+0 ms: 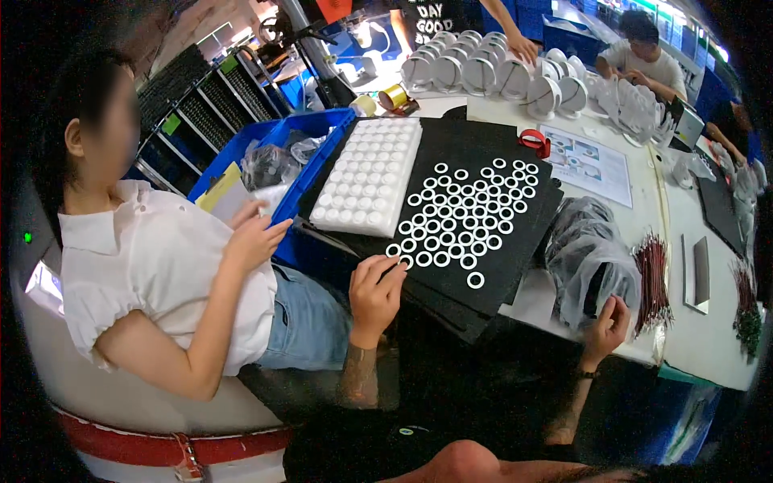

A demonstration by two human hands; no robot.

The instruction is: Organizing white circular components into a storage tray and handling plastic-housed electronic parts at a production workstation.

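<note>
My left hand [376,296] is at the near left corner of a black mat [451,291], its fingers bent together. Its fingertips pinch the edge of a white ring [406,256]. Many similar white rings [476,280] lie spread in a loose single layer over the mat. On the right, my right hand [609,330] is closed in a pinch against the near edge of a clear plastic bag [592,258] with dark contents. What its fingertips hold, if anything, is hidden.
A white tray of round caps [369,177] stands at the mat's left, beside a blue crate [302,193]. Red tape [535,143], a printed sheet [592,165] and red wires [653,282] lie beyond and right. A person in white [173,274] stands left; others work behind white round housings [479,74].
</note>
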